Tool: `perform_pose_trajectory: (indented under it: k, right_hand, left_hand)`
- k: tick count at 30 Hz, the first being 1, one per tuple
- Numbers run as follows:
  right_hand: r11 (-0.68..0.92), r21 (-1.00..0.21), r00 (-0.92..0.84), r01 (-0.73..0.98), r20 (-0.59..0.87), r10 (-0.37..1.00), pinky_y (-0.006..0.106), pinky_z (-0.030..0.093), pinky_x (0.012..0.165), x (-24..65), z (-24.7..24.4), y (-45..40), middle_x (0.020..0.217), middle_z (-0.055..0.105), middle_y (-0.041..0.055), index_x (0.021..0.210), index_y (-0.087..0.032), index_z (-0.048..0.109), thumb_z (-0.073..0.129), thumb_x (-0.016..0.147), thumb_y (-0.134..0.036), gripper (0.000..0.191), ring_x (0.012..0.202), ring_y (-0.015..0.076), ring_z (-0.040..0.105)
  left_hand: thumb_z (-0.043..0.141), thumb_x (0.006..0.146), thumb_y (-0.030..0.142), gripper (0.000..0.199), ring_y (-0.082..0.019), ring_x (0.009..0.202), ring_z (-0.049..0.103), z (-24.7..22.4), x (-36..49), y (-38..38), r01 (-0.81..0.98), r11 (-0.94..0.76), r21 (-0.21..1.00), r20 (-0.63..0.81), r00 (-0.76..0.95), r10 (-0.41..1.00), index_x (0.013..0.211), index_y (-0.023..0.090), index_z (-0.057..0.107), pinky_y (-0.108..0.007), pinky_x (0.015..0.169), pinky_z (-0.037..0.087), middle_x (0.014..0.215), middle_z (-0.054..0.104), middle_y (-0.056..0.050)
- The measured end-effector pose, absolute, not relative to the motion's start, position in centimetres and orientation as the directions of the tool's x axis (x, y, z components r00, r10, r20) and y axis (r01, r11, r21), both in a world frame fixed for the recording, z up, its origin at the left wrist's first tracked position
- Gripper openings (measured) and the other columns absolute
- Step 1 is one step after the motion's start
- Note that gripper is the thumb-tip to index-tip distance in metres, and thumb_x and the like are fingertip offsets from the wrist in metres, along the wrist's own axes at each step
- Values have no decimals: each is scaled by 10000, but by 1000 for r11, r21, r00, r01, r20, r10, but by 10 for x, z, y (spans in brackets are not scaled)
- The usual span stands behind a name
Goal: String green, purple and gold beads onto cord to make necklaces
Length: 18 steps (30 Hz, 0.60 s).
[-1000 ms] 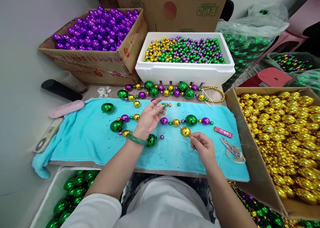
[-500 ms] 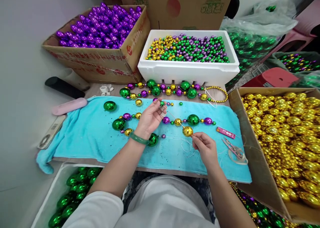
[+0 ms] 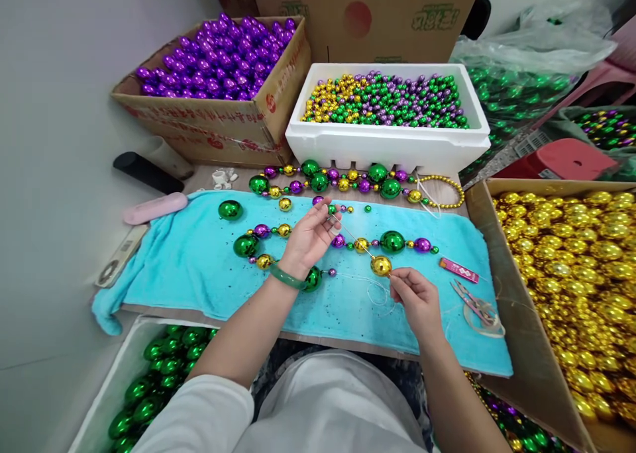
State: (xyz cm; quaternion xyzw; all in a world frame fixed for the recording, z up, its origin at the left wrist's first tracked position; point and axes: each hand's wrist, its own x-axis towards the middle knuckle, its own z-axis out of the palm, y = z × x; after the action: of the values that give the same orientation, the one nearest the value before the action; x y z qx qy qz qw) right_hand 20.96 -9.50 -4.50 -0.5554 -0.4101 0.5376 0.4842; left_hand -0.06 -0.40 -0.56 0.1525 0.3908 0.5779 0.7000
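Observation:
My left hand [image 3: 314,238], with a green bangle [image 3: 288,278] at its wrist, pinches a small green bead [image 3: 332,209] with a thin needle-like wire running down to the right. At the wire's lower end hangs a large gold bead [image 3: 381,265]. My right hand [image 3: 416,297] has its thumb and forefinger closed at the far side of that gold bead. Below and around my left hand a strand with green, purple and gold beads [image 3: 246,246] lies on the blue towel [image 3: 189,274]. White thread [image 3: 378,293] curls beside the strand's small purple end bead.
A finished-looking bead loop [image 3: 318,182] lies behind the towel, before a white foam box [image 3: 387,138]. Cardboard boxes of purple [image 3: 283,95] and gold beads [image 3: 561,274] flank it. Snips [image 3: 474,304] lie at the right, green beads [image 3: 169,360] below left.
The whole view has shifted, so everything appears slightly further right. Both hands keep nearly the same hold and place over the towel.

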Motion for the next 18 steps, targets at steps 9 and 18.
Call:
perform_pose_trajectory:
  k: [9, 18]
  right_hand:
    - [-195, -980, 84, -50, -198, 976, 230, 353, 426, 212, -49, -95, 484, 520, -20, 722, -171, 634, 695, 738, -413, 250, 442, 102, 437]
    - [-225, -971, 80, -81, -231, 970, 226, 356, 441, 208, -49, -93, 507, 529, -24, 739, -176, 615, 695, 743, -414, 251, 459, 100, 447]
  left_hand:
    - [647, 822, 195, 192, -96, 826, 660, -9, 2, -6, -623, 258, 738, -333, -4, 943, 1011, 200, 614, -242, 792, 517, 952, 681, -21]
    - [779, 692, 254, 427, -144, 791, 644, -17, 19, -23, -307, 299, 904, -231, 239, 943, 1086, 203, 623, -268, 708, 493, 898, 692, -33]
